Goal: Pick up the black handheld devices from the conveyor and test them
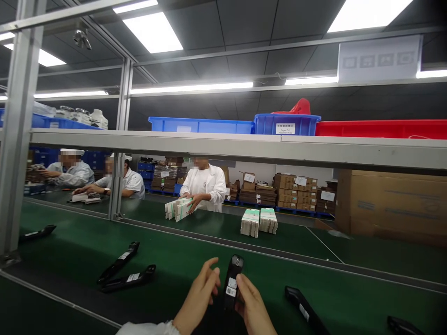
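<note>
My right hand (253, 302) grips a black elongated handheld device (231, 284) from its right side, thumb over its edge. The device points away from me, with white labels on its face and a shiny rounded part at the far end. Just left of it, my left hand (199, 295) is raised with fingers apart and nothing in it. Similar black devices lie on the green belt (174, 260): a pair of devices (122, 270) to the left, and another device (305, 309) to the right. The near end of the held device fades into shadow.
A metal-framed shelf (223, 144) spans above the belt, carrying blue bins (202, 125) and a red bin (380, 129). Across it, a person in white (206, 186) handles bundles of white-and-green packs; stacked packs (250, 223) stand nearby. A cardboard box (394, 204) sits far right.
</note>
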`<state>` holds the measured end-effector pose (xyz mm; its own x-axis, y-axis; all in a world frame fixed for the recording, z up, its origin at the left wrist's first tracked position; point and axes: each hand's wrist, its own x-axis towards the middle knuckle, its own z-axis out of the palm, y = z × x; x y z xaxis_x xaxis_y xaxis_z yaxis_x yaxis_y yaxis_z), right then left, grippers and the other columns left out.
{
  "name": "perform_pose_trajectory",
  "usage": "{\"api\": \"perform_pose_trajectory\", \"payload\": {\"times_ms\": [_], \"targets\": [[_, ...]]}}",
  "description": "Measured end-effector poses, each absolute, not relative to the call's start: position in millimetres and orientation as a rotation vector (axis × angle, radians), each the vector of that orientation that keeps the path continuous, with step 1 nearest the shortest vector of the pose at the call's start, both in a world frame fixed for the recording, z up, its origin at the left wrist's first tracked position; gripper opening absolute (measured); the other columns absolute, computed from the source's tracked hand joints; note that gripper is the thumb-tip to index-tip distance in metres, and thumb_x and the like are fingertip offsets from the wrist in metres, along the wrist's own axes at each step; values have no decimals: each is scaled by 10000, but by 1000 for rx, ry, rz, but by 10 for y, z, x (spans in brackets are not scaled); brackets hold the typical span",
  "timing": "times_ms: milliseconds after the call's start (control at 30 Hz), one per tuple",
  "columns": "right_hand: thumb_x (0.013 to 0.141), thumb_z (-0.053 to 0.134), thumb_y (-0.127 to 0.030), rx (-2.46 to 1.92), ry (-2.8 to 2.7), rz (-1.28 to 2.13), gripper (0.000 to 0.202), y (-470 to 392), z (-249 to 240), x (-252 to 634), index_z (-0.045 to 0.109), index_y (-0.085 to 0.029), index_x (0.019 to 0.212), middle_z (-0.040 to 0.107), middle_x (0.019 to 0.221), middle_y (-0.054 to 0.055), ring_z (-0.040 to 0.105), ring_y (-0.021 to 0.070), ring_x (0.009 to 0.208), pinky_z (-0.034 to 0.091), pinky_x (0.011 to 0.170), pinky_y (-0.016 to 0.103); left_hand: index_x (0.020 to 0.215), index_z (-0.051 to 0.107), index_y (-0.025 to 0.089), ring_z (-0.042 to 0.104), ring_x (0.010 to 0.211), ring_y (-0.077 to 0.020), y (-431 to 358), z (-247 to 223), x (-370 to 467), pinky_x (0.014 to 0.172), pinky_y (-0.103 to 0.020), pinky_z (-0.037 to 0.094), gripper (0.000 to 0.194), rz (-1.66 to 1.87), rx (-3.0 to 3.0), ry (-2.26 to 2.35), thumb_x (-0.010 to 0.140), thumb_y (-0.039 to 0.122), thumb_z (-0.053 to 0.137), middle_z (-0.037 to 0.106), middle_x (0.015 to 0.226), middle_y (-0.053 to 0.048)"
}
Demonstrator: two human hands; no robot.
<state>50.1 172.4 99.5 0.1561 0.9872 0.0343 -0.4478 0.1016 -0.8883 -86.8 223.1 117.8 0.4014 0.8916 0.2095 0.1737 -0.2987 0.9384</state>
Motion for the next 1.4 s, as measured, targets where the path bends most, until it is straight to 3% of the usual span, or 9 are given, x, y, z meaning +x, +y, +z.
{"api": "perform_pose_trajectory", "payload": {"times_ms": [100,200,367,633,800,900,1000,1167,1400], "targets": [[577,691,-602,-912,-747,1217,495,1734,971,512,657,-205,871,616,766,16,562,169,738,439,593,239,1243,418,193,532,989,-232,2502,1184,-1179,836,-343,418,498,1084,2040,1266,760,301,464,582,1031,-86],[580,698,-589,-914,-742,1209,439,1727,968,514,657,-216,809,591,723,-1,543,151,718,419,572,215,1300,369,82,354,1254,-294,2744,1115,-1554,983,-454,307,605,941,2290,1804,695,78,391,464,1301,-179],[545,701,-615,-940,-697,1181,466,1694,1000,493,659,-217,782,588,675,0,532,148,674,395,537,210,1278,408,52,205,1347,-318,2935,1022,-2010,995,-581,254,587,583,2004,2351,696,28,334,366,1394,-205],[547,679,-644,-1015,-680,1241,527,1649,1047,539,658,-218,857,651,804,32,586,199,793,444,611,251,1131,554,162,466,1179,-284,2847,1084,-1904,961,-547,307,522,433,2207,2016,671,-13,380,550,1218,-143],[607,624,-657,-1103,-730,1247,531,1702,944,608,616,-167,810,689,781,72,621,181,655,430,566,252,1118,547,185,531,1083,-246,2628,1174,-1499,880,-347,447,357,965,1637,1270,771,265,530,582,1137,-104],[640,589,-653,-1217,-764,1209,502,1744,861,655,586,-161,738,650,618,42,539,124,446,345,456,231,1057,574,157,559,1011,-226,2443,1239,-1234,749,-312,514,385,997,1073,928,772,415,563,584,1094,-107],[695,569,-578,-1314,-853,1167,413,1787,784,708,574,-166,722,607,573,10,501,108,427,345,476,233,993,604,123,602,778,-176,2280,1274,-1039,601,-265,517,405,891,815,764,779,463,554,623,846,-86],[601,689,-331,-1374,-981,926,238,1854,668,823,620,-203,788,620,696,7,579,190,681,399,657,282,1148,514,213,574,560,-125,2124,1299,-899,353,-183,396,481,840,735,616,778,519,537,645,801,-39],[598,645,-200,-1659,-1135,585,380,1817,690,903,658,-182,978,592,1088,148,488,346,1096,348,906,401,1077,541,136,542,536,-125,2017,1335,-799,338,-189,377,457,801,769,574,824,501,435,641,778,-74]]}}
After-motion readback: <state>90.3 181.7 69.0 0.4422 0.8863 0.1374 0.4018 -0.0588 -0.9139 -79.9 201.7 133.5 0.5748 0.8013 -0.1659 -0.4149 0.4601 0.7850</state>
